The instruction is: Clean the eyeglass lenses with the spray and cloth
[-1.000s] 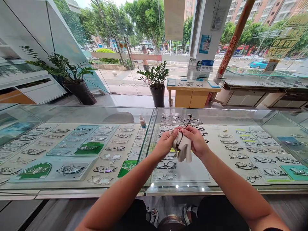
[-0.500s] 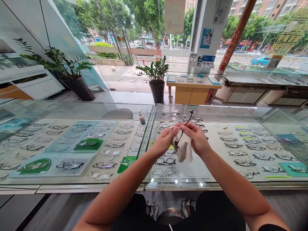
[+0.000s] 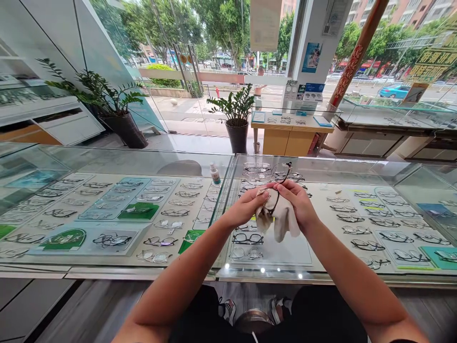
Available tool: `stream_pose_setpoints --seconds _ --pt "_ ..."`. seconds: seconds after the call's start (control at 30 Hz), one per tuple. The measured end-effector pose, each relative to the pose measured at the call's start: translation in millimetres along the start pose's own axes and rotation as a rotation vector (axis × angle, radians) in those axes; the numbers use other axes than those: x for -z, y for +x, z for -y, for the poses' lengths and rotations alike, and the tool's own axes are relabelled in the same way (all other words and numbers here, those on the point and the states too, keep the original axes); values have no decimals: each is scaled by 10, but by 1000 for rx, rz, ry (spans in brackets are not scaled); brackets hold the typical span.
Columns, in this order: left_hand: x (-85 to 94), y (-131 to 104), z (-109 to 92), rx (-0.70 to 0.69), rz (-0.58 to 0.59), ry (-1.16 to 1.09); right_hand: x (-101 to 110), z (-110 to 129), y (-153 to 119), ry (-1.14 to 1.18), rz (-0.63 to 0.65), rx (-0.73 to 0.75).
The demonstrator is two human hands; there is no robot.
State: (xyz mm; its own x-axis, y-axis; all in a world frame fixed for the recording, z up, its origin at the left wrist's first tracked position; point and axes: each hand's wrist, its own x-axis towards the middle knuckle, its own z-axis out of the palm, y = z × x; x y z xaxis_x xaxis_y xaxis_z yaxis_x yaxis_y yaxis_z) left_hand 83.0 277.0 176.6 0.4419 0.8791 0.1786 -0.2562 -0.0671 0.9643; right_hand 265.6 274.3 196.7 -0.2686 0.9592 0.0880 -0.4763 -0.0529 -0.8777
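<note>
Both my hands are raised over the glass counter, close together, with a pair of dark-rimmed eyeglasses [image 3: 288, 167] between them. My left hand [image 3: 248, 206] is closed, its thumb and fingers pinching a pale cleaning cloth [image 3: 283, 225] around part of the glasses. My right hand [image 3: 299, 202] grips the glasses' frame near the middle with thumb and fingertips. One end of the frame sticks up beyond the fingers. Below the hands the cloth hangs in loose folds, with a dark curved part of the glasses against it. The cloth and fingers hide the rest of the frame.
Rows of eyeglasses [image 3: 247, 238] lie inside the glass display counter [image 3: 264, 274] beneath my hands. A small white spray bottle [image 3: 214, 174] stands left of them. Farther off are potted plants [image 3: 237, 136] and a wooden display cabinet [image 3: 287, 141]. A round stool [image 3: 254, 321] is below.
My view has shifted slightly left. The cloth has moved and spreads wider beneath my hands, and more of the dark glasses frame shows against it. Both hands keep their hold.
</note>
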Motion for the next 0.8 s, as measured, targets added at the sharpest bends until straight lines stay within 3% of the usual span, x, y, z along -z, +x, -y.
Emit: stream_pose_setpoints --seconds 0.1,0.23,0.3,0.5,0.57,0.73,0.8 --pt "-19 -33 -21 14 31 -8 0 5 -17 -34 -3 30" --pt "-121 5 85 -47 -177 27 10 -106 -4 -52 11 97" --pt "-135 22 111 -70 -208 50 8 -120 2 -33 11 95" --pt "-56 -36 -8 -52 38 27 10 50 -6 15 -11 17" --pt "-58 -42 -16 -31 54 23 18 39 5 17 -13 3" --pt "-90 31 102 -52 -203 108 -1 -153 35 -26 -34 50" --pt "-77 59 146 -44 -228 100 -14 -165 29 -14 -28 41"
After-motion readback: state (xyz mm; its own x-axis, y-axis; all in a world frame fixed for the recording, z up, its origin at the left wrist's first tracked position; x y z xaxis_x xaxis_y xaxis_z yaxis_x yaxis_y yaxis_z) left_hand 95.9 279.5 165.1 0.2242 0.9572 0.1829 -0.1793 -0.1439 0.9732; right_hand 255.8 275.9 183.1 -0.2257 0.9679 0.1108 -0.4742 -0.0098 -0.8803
